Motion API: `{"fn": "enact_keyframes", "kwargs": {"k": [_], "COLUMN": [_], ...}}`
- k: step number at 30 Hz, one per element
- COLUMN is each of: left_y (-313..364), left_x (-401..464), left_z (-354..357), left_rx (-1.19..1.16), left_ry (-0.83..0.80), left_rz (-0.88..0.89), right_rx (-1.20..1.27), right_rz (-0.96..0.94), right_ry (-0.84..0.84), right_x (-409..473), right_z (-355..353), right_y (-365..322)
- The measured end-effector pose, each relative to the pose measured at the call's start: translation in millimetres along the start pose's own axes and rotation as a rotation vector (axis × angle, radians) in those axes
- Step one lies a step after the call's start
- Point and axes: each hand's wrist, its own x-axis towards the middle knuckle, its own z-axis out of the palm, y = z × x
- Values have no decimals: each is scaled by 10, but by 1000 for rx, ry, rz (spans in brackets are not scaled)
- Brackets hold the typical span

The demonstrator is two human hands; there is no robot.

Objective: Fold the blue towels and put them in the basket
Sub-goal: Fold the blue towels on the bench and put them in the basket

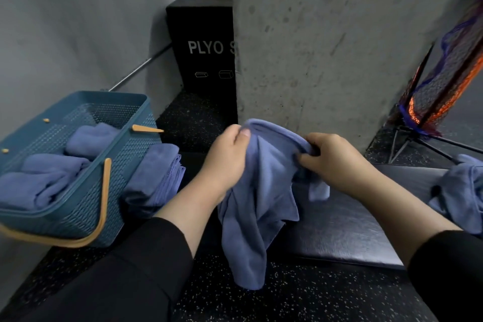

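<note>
Head view | left hand (228, 155) and right hand (329, 158): fingers pinching top edge of crumpled towel (257, 206), hung above mat (339, 230) | slide to corners, pull taut, halve | basket (86, 206) left, part-filled.

The scene is dim and evenly lit, with a cool grey cast and no hard shadows. A soft sheen lies on the dark pad (339, 230), hinting at light from above. The wide lens bends straight lines: the pillar (339, 47) leans and the basket (86, 204) stretches toward the left edge. The net (444, 73) at the right edge is smeared. The towel (256, 191) looks slightly soft, the floor (300, 295) grainy.
</note>
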Motion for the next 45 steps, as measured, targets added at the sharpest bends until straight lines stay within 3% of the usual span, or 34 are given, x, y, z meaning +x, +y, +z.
{"fn": "enact_keyframes", "kwargs": {"k": [3,5,7,11,14,18,21,24,28,30,34,38,45], "left_y": [-85,-150,-124,90,149,182,193,150,197,238,379,583,844], "left_x": [73,102,72,-126,-209,-163,-138,-47,-88,-129,-180,-244,-379], "left_z": [-139,-186,-185,28,214,269,225,141,104,140,127,-23,-445], "left_rx": [-3,198,293,144,90,36,-2,-13,-69,-47,-68,-109,-121], "left_ry": [51,34,-19,-328,-371,-201,-96,-20,-239,-243,-121,-18,199], "left_rz": [-136,-183,-111,149,196,179,113,56,71,71,59,100,138], "right_rx": [-15,43,143,278,345,522,657,474,429,431,452,140,31], "right_rz": [58,73,48,4,24,87,86,46,-43,-54,-27,-51,33], "right_ry": [77,126,130,78,53,0,-169,-209,-172,-212,-317,-454,-295], "right_x": [8,1,-3,-44,-57,-95,-133,-141,-129,-132,-182,-314,-585], "right_z": [-27,-71,-116,-110,-88,-116,-150,-119,-124,-114,-86,-70,-214], "right_y": [142,161,126,-32,-84,-87,-7,62,-7,-40,-46,2,237]}}
